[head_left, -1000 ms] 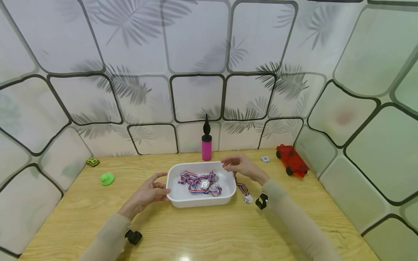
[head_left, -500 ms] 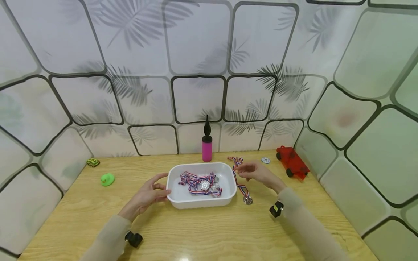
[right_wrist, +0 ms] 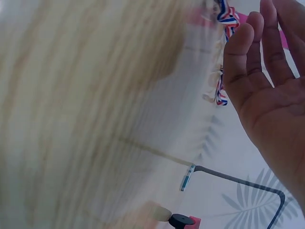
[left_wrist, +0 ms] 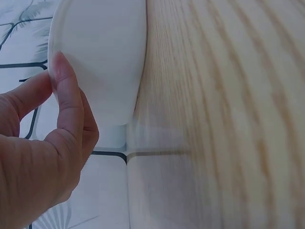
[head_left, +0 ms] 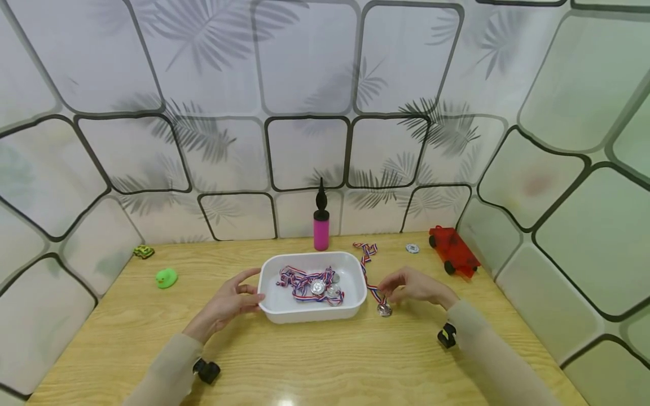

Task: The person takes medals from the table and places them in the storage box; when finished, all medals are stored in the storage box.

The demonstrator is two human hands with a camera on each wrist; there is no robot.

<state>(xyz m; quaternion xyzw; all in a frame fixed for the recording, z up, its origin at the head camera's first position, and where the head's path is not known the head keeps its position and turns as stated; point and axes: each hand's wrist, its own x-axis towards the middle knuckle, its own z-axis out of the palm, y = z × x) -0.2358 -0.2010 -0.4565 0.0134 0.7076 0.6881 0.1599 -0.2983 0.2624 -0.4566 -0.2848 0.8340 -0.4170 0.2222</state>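
Note:
In the head view a white plastic basin [head_left: 284, 317] stands mid-table, holding several silver medals [head_left: 318, 287] on tangled red, white and blue ribbons. My left hand [head_left: 231, 304] pinches its left rim; the left wrist view shows a finger on the outside of the basin wall [left_wrist: 105, 62]. Right of the basin lies another medal [head_left: 384, 309], its striped ribbon [head_left: 367, 254] stretched toward the back. Over the lower part of that ribbon is my right hand [head_left: 416, 286], fingers loosely bent. In the right wrist view those fingers [right_wrist: 236, 52] overlap the ribbon, gripping nothing visible.
Behind the basin stands a pink and black hand pump [head_left: 321, 232]. At the back right are a red toy car [head_left: 453, 250] and a small round token [head_left: 412, 248]. A green rubber duck [head_left: 166, 278] and a small yellow-green toy car [head_left: 144, 251] sit at left.
My right hand has moved from the basin's right rim, rightward and then toward the front, down to the loose medal. The ribbon's far end is uncovered now. My left hand stays on the rim.

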